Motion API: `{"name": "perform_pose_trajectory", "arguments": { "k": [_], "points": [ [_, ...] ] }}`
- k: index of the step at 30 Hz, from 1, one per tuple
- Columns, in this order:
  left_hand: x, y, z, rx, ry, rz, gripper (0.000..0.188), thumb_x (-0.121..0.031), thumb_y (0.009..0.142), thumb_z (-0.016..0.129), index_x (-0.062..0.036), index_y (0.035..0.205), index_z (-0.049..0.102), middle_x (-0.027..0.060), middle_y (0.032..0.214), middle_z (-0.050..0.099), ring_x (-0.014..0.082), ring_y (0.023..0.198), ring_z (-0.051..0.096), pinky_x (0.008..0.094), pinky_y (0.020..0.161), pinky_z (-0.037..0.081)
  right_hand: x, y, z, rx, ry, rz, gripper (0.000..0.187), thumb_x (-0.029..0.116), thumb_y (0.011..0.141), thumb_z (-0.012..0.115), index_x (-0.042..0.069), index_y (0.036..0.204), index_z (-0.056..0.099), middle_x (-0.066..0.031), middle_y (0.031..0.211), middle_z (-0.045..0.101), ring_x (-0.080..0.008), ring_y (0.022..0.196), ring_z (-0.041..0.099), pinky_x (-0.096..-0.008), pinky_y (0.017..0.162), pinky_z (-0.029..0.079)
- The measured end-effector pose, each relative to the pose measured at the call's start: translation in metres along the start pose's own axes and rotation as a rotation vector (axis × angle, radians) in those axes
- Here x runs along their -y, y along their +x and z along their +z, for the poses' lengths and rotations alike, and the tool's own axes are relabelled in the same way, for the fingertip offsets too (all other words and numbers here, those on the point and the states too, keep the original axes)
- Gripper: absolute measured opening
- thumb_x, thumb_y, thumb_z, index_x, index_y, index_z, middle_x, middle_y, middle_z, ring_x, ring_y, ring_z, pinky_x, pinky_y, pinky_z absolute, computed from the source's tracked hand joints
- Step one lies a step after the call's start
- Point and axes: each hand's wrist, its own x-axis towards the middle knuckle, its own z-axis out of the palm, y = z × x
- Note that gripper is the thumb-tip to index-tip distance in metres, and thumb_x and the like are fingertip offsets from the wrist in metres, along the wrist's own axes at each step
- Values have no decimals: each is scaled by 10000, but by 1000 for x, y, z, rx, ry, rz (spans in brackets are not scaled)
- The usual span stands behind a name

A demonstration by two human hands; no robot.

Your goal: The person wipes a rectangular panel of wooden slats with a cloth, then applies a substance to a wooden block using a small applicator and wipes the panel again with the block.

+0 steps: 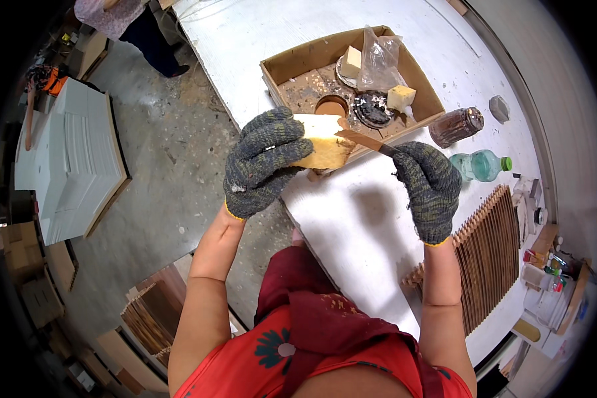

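Observation:
My left hand, in a dark grey knitted glove, is closed round a pale yellow sponge held above the near edge of a cardboard box. The right hand, gloved the same way, grips one end of a thin brown strip, seemingly wood. The strip's far end overlaps the sponge's right side; whether they touch I cannot tell. Inside the shallow cardboard box are a round container of brown liquid, a dark-crusted tin, two sponge pieces and a crumpled clear plastic bag.
On the white table lie a brown-stained jar, a green-capped bottle and a row of brown strips. White panels are stacked across the floor at left. Another person stands at the far left.

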Motion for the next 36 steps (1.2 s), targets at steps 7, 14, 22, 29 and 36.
{"name": "perform_pose_trajectory", "arguments": {
  "k": [7,14,22,29,36],
  "points": [
    [-4,3,2,6,4,22,430,-102,634,770,-136,1057,699,74,1174,624,327,1167,551,444,1005,443,-8,3,13,-84,-194,-87,128,90,823,696,38,940,703,-117,820,684,-233,688,645,-330,653,510],
    [-4,0,0,25,18,14,414,-86,648,764,-131,1054,699,76,1167,628,328,1163,554,448,1004,442,-17,6,17,-104,-222,-109,134,98,830,692,37,950,700,-122,839,686,-247,717,648,-340,675,511],
    [3,-8,5,-82,-64,-66,433,-112,646,792,-109,1067,690,93,1188,609,336,1203,521,450,1009,436,-20,3,16,-145,156,237,184,80,860,653,-7,1018,687,-77,821,677,-134,707,625,-276,638,501],
    [12,-31,50,-419,-704,-349,667,-179,619,869,-163,1225,591,130,1337,502,312,1242,483,439,1045,413,-19,-4,21,90,323,165,218,2,812,633,2,1023,683,-108,871,674,-161,688,614,-254,570,489],
    [1,-32,64,-510,-989,-693,725,-128,675,846,-55,1314,511,92,1314,528,221,1205,511,362,1036,414,-34,-3,29,106,138,67,316,-89,737,611,14,1029,674,-147,944,649,-240,790,622,-308,658,504]
  ]
}}
